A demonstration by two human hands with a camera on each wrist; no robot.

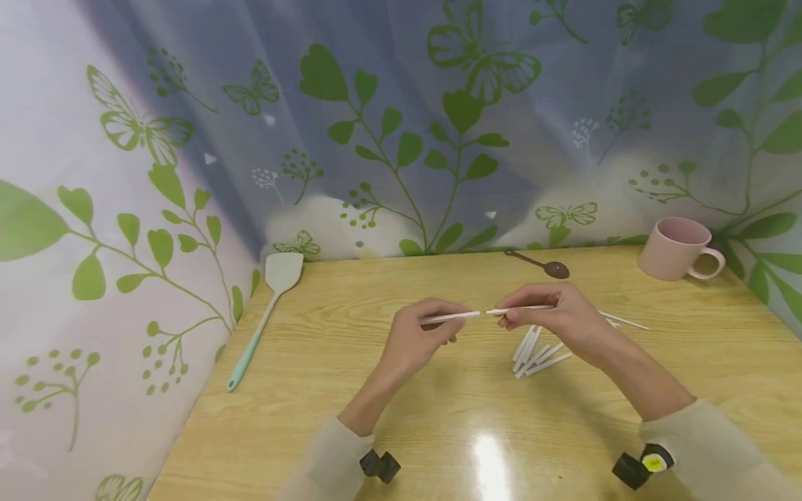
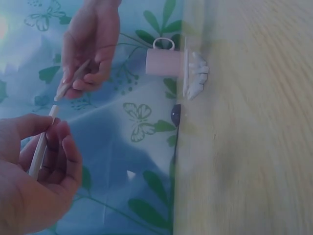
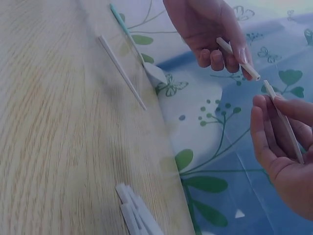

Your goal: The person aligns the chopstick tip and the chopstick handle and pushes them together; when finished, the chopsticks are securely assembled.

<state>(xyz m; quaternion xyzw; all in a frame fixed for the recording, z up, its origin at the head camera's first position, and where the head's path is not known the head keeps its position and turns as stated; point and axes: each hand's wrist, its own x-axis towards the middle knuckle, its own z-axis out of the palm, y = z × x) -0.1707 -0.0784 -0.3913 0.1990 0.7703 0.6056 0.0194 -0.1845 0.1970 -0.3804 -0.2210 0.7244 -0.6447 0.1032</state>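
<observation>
My left hand [image 1: 413, 334] pinches a slim white stick [image 1: 460, 316] between thumb and fingers. Another white stick [image 1: 494, 311] is pinched in my right hand [image 1: 567, 323]. The two sticks point end to end above the table, with a small gap between their tips. In the right wrist view, the left hand's stick [image 3: 249, 70] seems to have a small hole in its end. Below the right hand lies a loose pile of several short white sticks [image 1: 532, 355]. Further white pieces [image 1: 629, 321] lie beyond the right wrist, partly hidden by it.
A white spatula with a mint handle [image 1: 253, 337] lies at the table's left edge. At the back are a dark brown spoon [image 1: 555, 269] and, to the right, a pink mug [image 1: 670, 247]. Patterned curtain [image 1: 376, 139] borders the wooden table [image 1: 338, 285].
</observation>
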